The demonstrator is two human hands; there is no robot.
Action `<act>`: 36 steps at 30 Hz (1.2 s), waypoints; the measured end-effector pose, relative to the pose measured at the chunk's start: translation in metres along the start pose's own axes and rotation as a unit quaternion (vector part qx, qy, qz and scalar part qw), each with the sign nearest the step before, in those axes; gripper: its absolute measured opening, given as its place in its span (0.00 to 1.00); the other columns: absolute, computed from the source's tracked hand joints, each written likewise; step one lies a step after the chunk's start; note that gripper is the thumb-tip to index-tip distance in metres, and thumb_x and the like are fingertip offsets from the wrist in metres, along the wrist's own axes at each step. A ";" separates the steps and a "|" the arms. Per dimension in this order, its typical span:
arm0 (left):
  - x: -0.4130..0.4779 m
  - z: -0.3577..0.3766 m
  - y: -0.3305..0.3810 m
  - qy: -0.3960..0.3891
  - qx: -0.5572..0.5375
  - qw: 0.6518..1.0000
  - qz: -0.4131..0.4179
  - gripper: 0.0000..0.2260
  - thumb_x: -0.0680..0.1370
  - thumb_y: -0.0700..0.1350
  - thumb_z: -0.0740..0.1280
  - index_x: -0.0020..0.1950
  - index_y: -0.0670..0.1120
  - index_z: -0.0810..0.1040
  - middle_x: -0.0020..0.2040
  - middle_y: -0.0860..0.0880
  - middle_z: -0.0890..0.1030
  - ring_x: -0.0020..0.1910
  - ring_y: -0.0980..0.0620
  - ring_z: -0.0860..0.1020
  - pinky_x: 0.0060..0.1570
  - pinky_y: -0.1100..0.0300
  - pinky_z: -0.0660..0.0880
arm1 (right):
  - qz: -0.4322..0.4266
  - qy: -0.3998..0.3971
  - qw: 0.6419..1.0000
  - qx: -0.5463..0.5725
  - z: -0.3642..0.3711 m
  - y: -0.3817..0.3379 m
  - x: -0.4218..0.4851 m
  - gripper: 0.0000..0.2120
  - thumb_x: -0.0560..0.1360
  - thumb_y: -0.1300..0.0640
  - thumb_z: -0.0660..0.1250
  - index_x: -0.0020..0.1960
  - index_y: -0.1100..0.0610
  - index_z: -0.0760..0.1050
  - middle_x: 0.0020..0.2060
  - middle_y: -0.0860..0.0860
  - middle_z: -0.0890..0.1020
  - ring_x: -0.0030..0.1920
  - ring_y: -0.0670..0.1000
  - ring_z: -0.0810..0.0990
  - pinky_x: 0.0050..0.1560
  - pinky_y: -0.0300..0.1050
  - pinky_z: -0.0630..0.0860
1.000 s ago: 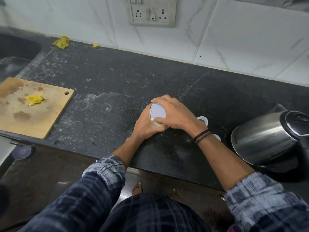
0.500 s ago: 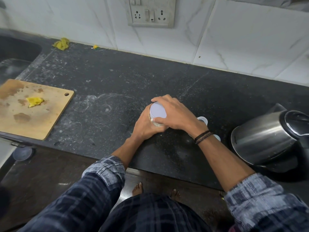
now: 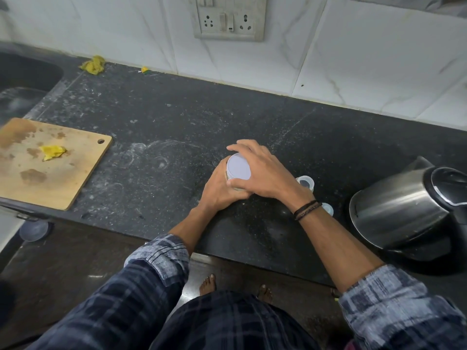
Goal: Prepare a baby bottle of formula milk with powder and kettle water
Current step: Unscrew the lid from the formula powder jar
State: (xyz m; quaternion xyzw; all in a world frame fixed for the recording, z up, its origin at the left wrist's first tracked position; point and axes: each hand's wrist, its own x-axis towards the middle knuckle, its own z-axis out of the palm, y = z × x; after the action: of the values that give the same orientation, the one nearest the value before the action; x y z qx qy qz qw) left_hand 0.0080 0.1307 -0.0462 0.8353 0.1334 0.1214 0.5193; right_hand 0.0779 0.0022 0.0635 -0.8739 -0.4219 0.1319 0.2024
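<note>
Head view: left hand (image 3: 217,194) grips the jar (image 3: 231,179), right hand (image 3: 265,173) clasps its white lid (image 3: 238,165); contents hidden.

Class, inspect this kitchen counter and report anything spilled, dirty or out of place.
White powdery smears streak the black counter left of the lidded jar. A crumpled yellow scrap lies on the stained cutting board; a yellow wad sits by the wall.

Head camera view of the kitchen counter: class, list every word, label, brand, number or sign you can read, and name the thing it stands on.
No text is readable anywhere.
Flat white round lid on the small jar: blank.
Shiny steel electric kettle: one tiny dark mark on its side, too small to read.
White wall socket panel: no lettering visible.
</note>
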 end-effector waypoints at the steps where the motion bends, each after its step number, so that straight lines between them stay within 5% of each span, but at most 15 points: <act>1: 0.001 0.001 -0.002 -0.002 0.002 1.000 0.003 0.36 0.62 0.52 0.78 0.68 0.56 0.70 0.62 0.58 0.77 0.61 0.55 0.77 0.57 0.50 0.78 | 0.001 0.004 1.000 -0.003 0.001 0.000 0.000 0.37 0.73 0.43 0.74 0.78 0.44 0.63 0.75 0.46 0.65 0.72 0.55 0.68 0.68 0.58 0.69; 7: -0.002 0.000 0.003 0.008 -0.005 1.000 -0.017 0.35 0.61 0.51 0.78 0.64 0.63 0.68 0.60 0.62 0.76 0.60 0.62 0.76 0.54 0.62 0.75 | -0.002 0.016 1.000 0.012 0.003 0.004 0.000 0.36 0.72 0.47 0.74 0.77 0.43 0.64 0.74 0.43 0.68 0.72 0.53 0.66 0.68 0.58 0.69; 11: -0.001 0.000 0.002 0.005 -0.002 1.000 -0.014 0.36 0.61 0.53 0.78 0.67 0.60 0.69 0.63 0.58 0.77 0.62 0.55 0.77 0.57 0.51 0.78 | 0.005 0.023 1.000 0.012 0.004 0.005 0.000 0.35 0.73 0.43 0.74 0.76 0.44 0.65 0.74 0.44 0.69 0.72 0.54 0.67 0.69 0.58 0.69; 15: -0.003 -0.001 0.007 0.008 -0.009 1.000 -0.018 0.34 0.61 0.51 0.78 0.65 0.62 0.68 0.60 0.62 0.76 0.59 0.64 0.76 0.54 0.63 0.75 | 0.006 0.007 1.000 0.026 0.003 0.006 0.000 0.36 0.72 0.47 0.76 0.77 0.44 0.65 0.75 0.44 0.66 0.70 0.54 0.68 0.66 0.54 0.72; 19: -0.002 0.000 0.004 0.000 -0.004 1.000 -0.012 0.36 0.61 0.55 0.77 0.67 0.56 0.70 0.61 0.57 0.77 0.60 0.55 0.77 0.55 0.53 0.78 | 0.013 0.000 1.000 0.024 0.003 0.005 0.001 0.38 0.72 0.44 0.76 0.77 0.44 0.64 0.75 0.45 0.65 0.71 0.54 0.68 0.65 0.54 0.72; 25: -0.004 -0.001 0.006 0.004 -0.004 1.000 -0.021 0.38 0.59 0.56 0.76 0.68 0.59 0.68 0.61 0.61 0.75 0.61 0.57 0.76 0.56 0.60 0.75 | 0.029 -0.004 0.999 0.042 0.008 0.007 0.003 0.35 0.73 0.50 0.76 0.76 0.46 0.66 0.72 0.45 0.69 0.69 0.52 0.68 0.61 0.46 0.69; 30: -0.001 0.000 0.002 0.004 0.002 1.000 -0.021 0.38 0.60 0.55 0.79 0.68 0.57 0.69 0.63 0.56 0.77 0.61 0.54 0.77 0.58 0.49 0.79 | 0.031 -0.015 0.998 0.048 0.007 0.008 0.005 0.34 0.73 0.53 0.76 0.75 0.45 0.67 0.70 0.46 0.70 0.68 0.52 0.69 0.59 0.44 0.68; 36: 0.000 0.001 0.000 0.007 -0.001 1.000 -0.025 0.39 0.60 0.56 0.80 0.69 0.56 0.69 0.62 0.56 0.78 0.61 0.54 0.78 0.57 0.47 0.79 | 0.029 -0.027 0.998 0.058 0.002 0.009 0.008 0.34 0.71 0.54 0.76 0.74 0.44 0.68 0.68 0.45 0.71 0.65 0.51 0.70 0.55 0.44 0.67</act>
State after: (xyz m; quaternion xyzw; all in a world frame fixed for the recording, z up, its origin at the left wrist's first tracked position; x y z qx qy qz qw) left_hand 0.0086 0.1297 -0.0465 0.8306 0.1576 0.1142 0.5217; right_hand 0.0881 0.0035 0.0575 -0.8685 -0.3936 0.1858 0.2373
